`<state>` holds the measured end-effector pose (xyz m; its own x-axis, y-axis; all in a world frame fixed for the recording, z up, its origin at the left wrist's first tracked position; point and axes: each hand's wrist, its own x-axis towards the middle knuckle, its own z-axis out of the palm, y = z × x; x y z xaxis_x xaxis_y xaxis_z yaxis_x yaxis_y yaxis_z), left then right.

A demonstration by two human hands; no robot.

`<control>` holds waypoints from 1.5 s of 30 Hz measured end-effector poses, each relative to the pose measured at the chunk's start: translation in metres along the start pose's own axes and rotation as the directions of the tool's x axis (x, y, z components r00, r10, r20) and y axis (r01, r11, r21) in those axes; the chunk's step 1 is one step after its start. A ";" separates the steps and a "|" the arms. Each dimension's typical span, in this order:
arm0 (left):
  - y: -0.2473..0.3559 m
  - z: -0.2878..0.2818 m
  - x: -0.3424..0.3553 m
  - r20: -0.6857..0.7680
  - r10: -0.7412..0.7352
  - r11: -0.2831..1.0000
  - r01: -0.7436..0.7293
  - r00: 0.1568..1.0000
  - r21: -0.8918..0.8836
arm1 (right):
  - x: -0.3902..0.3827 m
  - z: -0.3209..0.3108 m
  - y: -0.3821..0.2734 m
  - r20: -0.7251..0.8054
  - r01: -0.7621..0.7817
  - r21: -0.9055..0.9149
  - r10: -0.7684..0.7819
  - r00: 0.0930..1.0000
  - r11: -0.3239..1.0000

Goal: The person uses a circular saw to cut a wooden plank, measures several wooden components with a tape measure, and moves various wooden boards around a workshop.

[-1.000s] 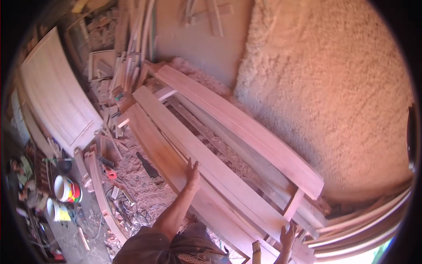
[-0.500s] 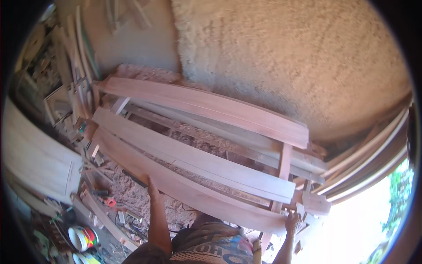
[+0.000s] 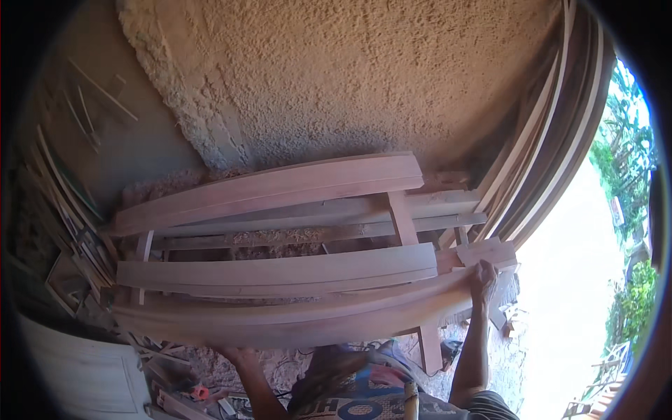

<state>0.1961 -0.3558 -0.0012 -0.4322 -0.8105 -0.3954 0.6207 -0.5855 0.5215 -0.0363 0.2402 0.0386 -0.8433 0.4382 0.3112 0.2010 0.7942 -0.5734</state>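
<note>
The nearest of several long reddish planks lies across in front of me, slightly blurred, with its top and side faces showing. My right hand is closed over its right end. Under its near edge, toward the left, my left hand grips it, the fingertips partly hidden by the wood. Just beyond, a paler plank lies roughly parallel. Farther off, another reddish plank rests on crosspieces, one of which is a reddish bar at the right.
A rough earthen wall rises behind the planks. Long boards lean at the right, beside a bright opening with greenery. Thin wood strips stand at the left. A pale panel lies at the lower left, near scattered offcuts.
My view has swung to the right. The nearest plank has turned, its right end moving away from me and a second face showing. Both hands stay on it.
</note>
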 end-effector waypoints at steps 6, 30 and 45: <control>0.095 0.111 -0.014 0.113 0.348 0.928 -0.325 0.931 -0.185 | 0.070 -0.004 -0.143 -0.119 0.233 0.471 -0.200 0.973 0.851; 0.353 0.456 -0.102 0.631 0.772 -0.251 -0.949 -0.077 0.192 | 0.036 0.003 -0.266 0.155 0.220 0.815 -0.567 0.809 0.537; 0.036 0.389 0.008 0.822 -0.564 -0.249 -0.966 0.085 -0.070 | 0.102 -0.058 -0.213 0.236 -0.351 0.816 -0.290 0.927 -0.459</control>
<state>-0.0393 -0.3912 0.3084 -0.9242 0.2444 0.2935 0.3092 0.9300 0.1990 -0.1366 0.1401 0.2364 -0.9582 0.0768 0.2756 -0.2027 -0.8622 -0.4642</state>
